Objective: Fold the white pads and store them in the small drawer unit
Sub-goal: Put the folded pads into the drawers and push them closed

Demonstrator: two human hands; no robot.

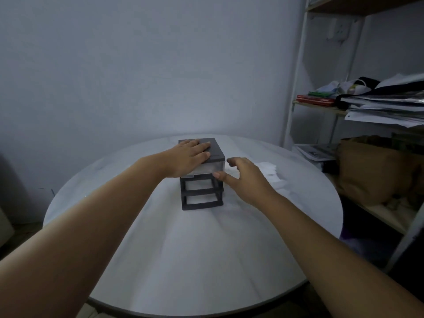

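Note:
A small dark drawer unit (202,196) stands near the middle of the round white table (160,260). Its top slot holds a translucent drawer (212,167); the two lower slots look empty. My left hand (190,157) lies flat on the unit's top, fingers straight. To the unit's right, my right hand (243,177) has its fingers spread, and the thumb tip touches the front right corner of the top drawer. Several white pads (273,174) lie on the table just beyond my right hand, partly hidden by it.
A white metal shelf rack (296,92) stands right of the table, carrying stacked papers (385,106), a red book and cloth items. A brown paper bag (367,171) sits on a lower shelf. A plain wall is behind the table.

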